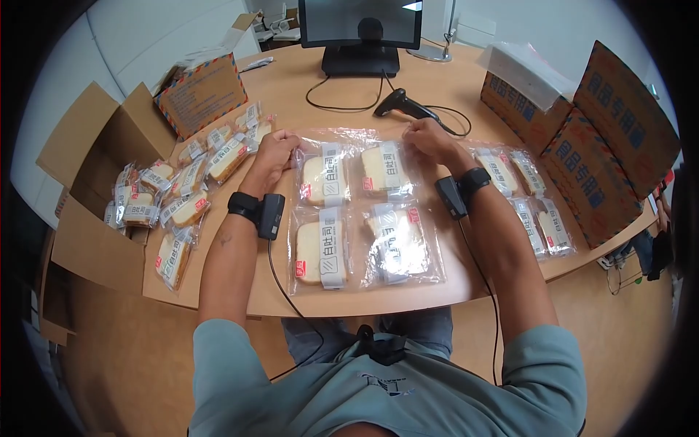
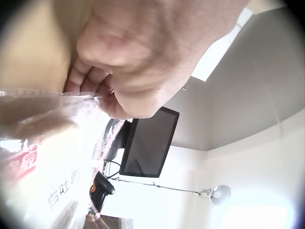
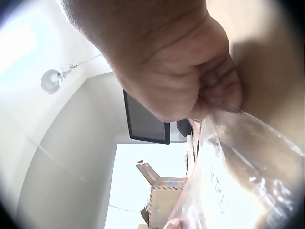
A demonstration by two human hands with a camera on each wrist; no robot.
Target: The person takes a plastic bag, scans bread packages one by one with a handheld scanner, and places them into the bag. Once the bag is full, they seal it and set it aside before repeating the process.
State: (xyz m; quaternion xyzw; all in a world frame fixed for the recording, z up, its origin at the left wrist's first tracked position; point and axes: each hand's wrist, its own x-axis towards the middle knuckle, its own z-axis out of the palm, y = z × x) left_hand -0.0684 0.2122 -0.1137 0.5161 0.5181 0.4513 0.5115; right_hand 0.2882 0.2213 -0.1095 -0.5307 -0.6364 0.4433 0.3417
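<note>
A large clear bag point(image 1: 357, 211) with several wrapped bread slices, labelled in black characters, lies at the middle of the table. At its far left corner the left hand point(image 1: 278, 154) pinches the plastic; the left wrist view shows that hand point(image 2: 138, 62) with curled fingers at the bag's edge point(image 2: 86, 98). The right hand point(image 1: 435, 142) pinches the far right corner. In the right wrist view, the right hand point(image 3: 186, 71) has its fingers curled on the clear plastic point(image 3: 248, 143).
Loose wrapped bread point(image 1: 186, 182) lies left, beside an open carton point(image 1: 95, 240). Another filled bag point(image 1: 520, 193) lies right, near printed cartons point(image 1: 582, 175). Behind are a scanner point(image 1: 408, 105), its cable and a monitor point(image 1: 360, 29).
</note>
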